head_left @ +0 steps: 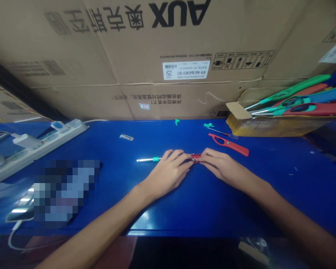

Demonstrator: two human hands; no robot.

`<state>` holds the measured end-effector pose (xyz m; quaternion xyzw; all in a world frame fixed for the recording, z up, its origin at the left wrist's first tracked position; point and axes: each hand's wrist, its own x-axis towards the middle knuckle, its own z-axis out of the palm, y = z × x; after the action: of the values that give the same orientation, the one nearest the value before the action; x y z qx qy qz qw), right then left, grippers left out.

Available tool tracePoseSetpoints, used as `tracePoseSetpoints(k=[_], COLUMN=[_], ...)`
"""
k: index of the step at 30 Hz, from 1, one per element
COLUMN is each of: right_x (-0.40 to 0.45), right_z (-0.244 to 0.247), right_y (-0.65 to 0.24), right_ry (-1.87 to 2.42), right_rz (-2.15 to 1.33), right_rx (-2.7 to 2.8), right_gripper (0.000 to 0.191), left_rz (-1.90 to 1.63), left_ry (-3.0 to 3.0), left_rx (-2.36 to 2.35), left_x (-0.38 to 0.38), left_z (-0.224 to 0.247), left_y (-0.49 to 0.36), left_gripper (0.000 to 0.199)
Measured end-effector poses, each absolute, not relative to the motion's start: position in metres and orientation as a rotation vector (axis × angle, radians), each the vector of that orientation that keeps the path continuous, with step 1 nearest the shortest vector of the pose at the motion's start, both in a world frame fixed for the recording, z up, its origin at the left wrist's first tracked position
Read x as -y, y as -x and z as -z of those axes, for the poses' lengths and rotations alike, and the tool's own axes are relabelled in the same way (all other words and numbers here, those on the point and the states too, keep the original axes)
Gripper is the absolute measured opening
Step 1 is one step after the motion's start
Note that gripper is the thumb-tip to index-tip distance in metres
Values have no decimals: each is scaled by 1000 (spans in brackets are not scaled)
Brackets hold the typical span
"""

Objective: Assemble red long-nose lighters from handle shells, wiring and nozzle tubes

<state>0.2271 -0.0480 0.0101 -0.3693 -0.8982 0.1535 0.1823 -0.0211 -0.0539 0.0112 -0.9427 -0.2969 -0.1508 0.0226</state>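
Note:
On the blue table, my left hand [172, 168] rests over a long-nosed lighter [196, 157], its fingers bent and pressed on the red body. The lighter's metal tube [145, 160] with a green collar [156, 159] sticks out to the left. My right hand [220, 164] pinches the right part of the red body, whose end is hidden under the fingers. A small whitish wire or loop shows between both hands. Behind my right hand lies a separate red handle shell [229, 145] with an oval opening.
Small green plastic pieces [208, 125], a thin screwdriver-like tool [223, 133] and a clear piece [126, 137] lie farther back. A carton [263, 126] of coloured lighters stands right. A power strip [44, 144] and blurred-out object [67, 194] are left. A big cardboard box [128, 71] walls the back.

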Motion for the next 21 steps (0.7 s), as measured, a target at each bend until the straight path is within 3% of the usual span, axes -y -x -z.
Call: tracePoseSetpoints(k=[14, 21], right_x=[60, 60], right_z=[15, 18], right_y=[-209, -208], right_ry=[1096, 1111], right_rz=[221, 232], right_rx=[2366, 2300], right_gripper=[15, 25], left_rz=[497, 1014], left_ry=[2926, 2765], left_rx=[925, 1375], left_x=[54, 22], left_z=[-8, -21], left_y=[22, 35], left_gripper=[34, 20])
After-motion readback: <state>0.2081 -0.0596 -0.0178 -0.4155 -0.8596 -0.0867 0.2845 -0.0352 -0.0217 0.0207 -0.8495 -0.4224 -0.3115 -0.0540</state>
